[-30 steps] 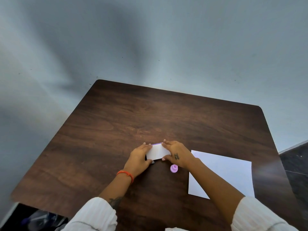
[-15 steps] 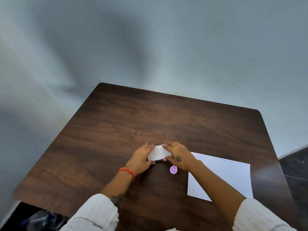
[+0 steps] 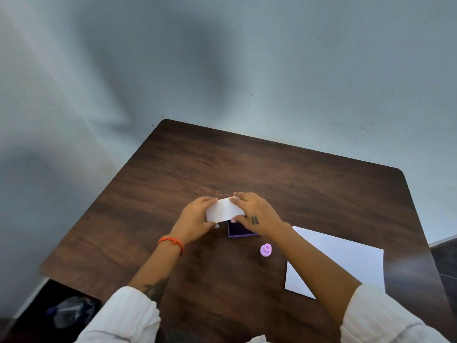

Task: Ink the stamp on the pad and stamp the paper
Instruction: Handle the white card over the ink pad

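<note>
A white lid (image 3: 223,209) is lifted and tilted above the purple ink pad (image 3: 238,230), whose dark inked surface shows beneath it. My left hand (image 3: 196,219) grips the lid's left end. My right hand (image 3: 257,214) touches the lid's right end with its fingertips and rests over the pad's right part, hiding it. A small pink stamp (image 3: 265,250) stands upright on the table just in front of the pad, untouched. A white sheet of paper (image 3: 346,258) lies flat to the right, partly under my right forearm.
Everything rests on a dark brown wooden table (image 3: 272,169) set against a pale grey wall. A clear plastic bottle (image 3: 71,313) lies on the dark floor past the table's near left corner.
The lid has come up off the ink pad and shifted left, exposing the dark pad underneath. The stamp and the paper have not moved on the table.
</note>
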The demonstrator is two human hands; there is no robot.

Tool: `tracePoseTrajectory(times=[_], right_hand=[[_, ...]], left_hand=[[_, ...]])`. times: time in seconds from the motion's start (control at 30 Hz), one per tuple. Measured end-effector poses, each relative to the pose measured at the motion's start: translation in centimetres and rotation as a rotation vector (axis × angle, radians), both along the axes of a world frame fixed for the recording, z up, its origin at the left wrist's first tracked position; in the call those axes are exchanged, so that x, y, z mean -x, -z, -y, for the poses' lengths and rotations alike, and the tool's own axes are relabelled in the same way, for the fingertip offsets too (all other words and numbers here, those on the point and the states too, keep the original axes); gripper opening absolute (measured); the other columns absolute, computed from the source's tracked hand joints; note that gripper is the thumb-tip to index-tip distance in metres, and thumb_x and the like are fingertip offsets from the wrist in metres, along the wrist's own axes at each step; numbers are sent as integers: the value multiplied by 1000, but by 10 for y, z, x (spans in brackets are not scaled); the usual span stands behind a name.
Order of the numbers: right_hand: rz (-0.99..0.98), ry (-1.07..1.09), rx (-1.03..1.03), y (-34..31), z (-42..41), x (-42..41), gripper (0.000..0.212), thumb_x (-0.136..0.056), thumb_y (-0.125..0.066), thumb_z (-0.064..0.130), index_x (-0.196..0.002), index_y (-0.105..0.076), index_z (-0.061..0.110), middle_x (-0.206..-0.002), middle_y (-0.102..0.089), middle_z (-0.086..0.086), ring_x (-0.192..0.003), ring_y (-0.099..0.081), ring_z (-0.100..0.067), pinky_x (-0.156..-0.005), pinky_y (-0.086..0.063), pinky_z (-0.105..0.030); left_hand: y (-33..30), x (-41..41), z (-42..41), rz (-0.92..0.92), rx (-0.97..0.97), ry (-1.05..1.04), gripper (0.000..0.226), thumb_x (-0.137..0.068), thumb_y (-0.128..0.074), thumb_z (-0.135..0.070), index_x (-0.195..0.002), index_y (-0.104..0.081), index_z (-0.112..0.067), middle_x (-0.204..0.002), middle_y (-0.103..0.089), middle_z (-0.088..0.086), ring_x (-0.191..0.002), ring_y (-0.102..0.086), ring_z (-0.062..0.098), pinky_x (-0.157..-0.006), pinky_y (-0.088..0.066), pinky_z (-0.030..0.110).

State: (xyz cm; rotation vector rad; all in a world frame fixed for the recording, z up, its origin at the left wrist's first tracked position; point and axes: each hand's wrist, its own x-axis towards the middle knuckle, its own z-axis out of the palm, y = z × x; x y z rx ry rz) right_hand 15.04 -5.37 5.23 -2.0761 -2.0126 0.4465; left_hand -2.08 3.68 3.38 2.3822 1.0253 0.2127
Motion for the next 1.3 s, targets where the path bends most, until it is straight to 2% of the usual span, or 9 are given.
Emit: tracePoseTrajectory(times=[0.1, 0.4, 0.6, 0.77, 0.9, 1.0, 1.1, 1.2, 1.3], right_hand=[[-20, -33, 5, 4, -12, 17, 56, -86, -60, 28, -135, -40, 10, -146, -39, -15, -132, -36, -30, -110, -30, -38], [15, -84, 101, 35, -7, 57, 55, -89, -56, 22, -138, -35, 8, -150, -29, -18, -139, -22, -34, -117, -12, -38], [82, -115, 81, 45, -6, 62, 52, -91, -53, 26, -136, -35, 9, -148, -33, -20, -138, -26, -33, -118, -6, -38], [80, -117, 95, 48, -2, 61, 52, -94, -48, 27, -140, -29, 12, -153, -23, -17, -142, -18, -30, -117, -4, -37], [-66, -66, 35, 46, 1, 55, 56, -89, -56, 25, -139, -32, 16, -153, -24, -13, -142, -19, -28, -117, -13, -38], [-228, 75, -125, 35, 9, 40, 52, -86, -61, 24, -134, -42, 17, -149, -36, -10, -138, -30, -26, -113, -25, -38], [-305, 266, -245, 24, 25, 20, 48, -84, -63, 23, -130, -48, 20, -142, -46, -6, -131, -40, -22, -107, -31, -32], [-326, 444, -313, 22, 46, 3, 44, -83, -66, 27, -124, -55, 18, -134, -56, -7, -123, -51, -23, -100, -36, -28], [-390, 526, -317, 24, 71, -4, 42, -80, -69, 26, -118, -60, 12, -125, -63, -10, -114, -59, -24, -96, -46, -34]], left_hand=[[0, 18, -4, -26, 3, -48, 74, -71, -76, -21, -135, -39, -14, -141, -44, 7, -128, -40, 22, -108, -31, 33], [33, 52, 7, -96, 109, -80, 75, -66, -78, -18, -133, -44, -11, -138, -45, 6, -125, -41, 22, -106, -32, 28], [40, 55, 6, -127, 113, -79, 75, -70, -76, -22, -135, -41, -14, -141, -42, 3, -129, -36, 20, -110, -28, 31], [41, 55, 7, -144, 111, -79, 75, -72, -75, -24, -137, -38, -16, -144, -38, 2, -132, -31, 19, -111, -25, 30], [32, 45, 15, -62, 44, -61, 74, -72, -75, -26, -136, -38, -21, -147, -34, 2, -137, -24, 21, -114, -21, 36], [19, 25, 29, 129, -31, -34, 65, -74, -73, -21, -132, -44, -23, -144, -41, 2, -135, -31, 19, -111, -23, 32], [8, -3, 49, 260, -9, -18, 63, -73, -74, -20, -130, -46, -21, -140, -45, 1, -130, -38, 15, -106, -26, 23], [6, -28, 71, 277, 37, 30, 64, -74, -73, -22, -131, -44, -22, -139, -46, 0, -127, -41, 14, -102, -31, 19], [12, -44, 90, 255, 123, 42, 63, -77, -70, -20, -133, -42, -22, -140, -45, 0, -127, -41, 13, -101, -30, 18]])
